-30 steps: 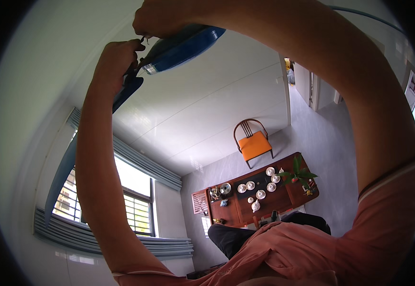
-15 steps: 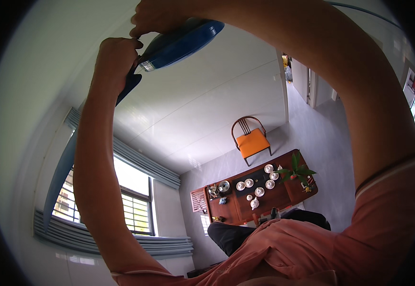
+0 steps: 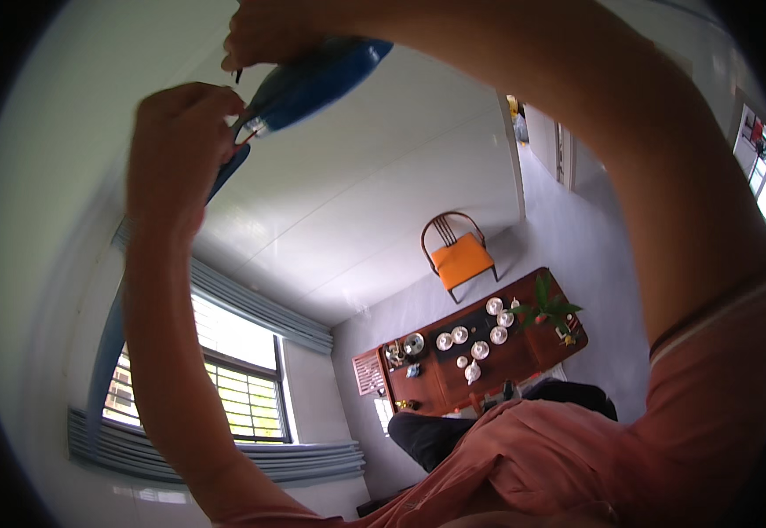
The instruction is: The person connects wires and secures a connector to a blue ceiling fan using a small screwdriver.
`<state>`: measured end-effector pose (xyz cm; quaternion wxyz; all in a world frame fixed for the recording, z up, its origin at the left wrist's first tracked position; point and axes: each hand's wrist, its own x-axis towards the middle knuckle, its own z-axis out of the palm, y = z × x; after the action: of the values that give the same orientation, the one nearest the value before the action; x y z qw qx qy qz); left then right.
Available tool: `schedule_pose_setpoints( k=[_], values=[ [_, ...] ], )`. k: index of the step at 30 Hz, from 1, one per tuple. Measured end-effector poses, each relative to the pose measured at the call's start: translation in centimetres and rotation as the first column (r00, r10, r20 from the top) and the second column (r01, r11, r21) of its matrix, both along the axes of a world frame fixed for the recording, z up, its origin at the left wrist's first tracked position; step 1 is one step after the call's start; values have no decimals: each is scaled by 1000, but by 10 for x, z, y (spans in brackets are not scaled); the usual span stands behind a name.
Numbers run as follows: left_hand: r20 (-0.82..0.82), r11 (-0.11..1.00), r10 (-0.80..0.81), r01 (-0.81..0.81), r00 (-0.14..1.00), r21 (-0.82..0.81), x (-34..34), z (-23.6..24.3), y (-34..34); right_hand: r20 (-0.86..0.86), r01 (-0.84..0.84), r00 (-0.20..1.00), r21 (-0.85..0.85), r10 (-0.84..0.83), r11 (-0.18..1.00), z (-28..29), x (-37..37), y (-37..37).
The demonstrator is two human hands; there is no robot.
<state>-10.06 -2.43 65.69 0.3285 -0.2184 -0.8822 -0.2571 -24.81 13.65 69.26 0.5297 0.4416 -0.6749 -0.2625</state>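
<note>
Overhead is what looks like a ceiling fan, with a round, glossy blue housing (image 3: 321, 84) and a long blue blade (image 3: 229, 172) running down to the left behind my forearm. My left hand (image 3: 176, 141) is closed at the root of this blade, beside the housing; its fingertips are partly blurred. A thin reddish piece shows by those fingers. Above the housing, my right hand (image 3: 269, 35) is bent over with fingers closed. A small dark, narrow piece (image 3: 239, 77) sticks out below its fingers, its kind too small to make out. The housing hides part of this hand.
Far below stands a brown wooden tea table (image 3: 524, 352) with several white lidded cups, a teapot and a green plant (image 3: 546, 308). Behind it is a chair with an orange seat (image 3: 462, 261). A barred window (image 3: 247, 387) with grey-blue blinds is at left, a doorway (image 3: 546, 145) at right.
My left hand has shifted left and slightly down, its fingers pulling a little away from the right hand. The right hand and the blue housing appear slightly farther left.
</note>
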Motion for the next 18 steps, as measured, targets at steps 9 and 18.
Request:
schedule_pose_setpoints(
  k=[9, 18],
  values=[
    [-1, 967, -149, 146, 989, 209, 25, 5, -36, 375, -2, 925, -142, 55, 990, 15, 12, -3],
    [7, 940, -18, 15, 1000, 341, 19, -4, -30, 287, -66, 953, -108, 95, 992, 16, 29, -5]
  ],
)
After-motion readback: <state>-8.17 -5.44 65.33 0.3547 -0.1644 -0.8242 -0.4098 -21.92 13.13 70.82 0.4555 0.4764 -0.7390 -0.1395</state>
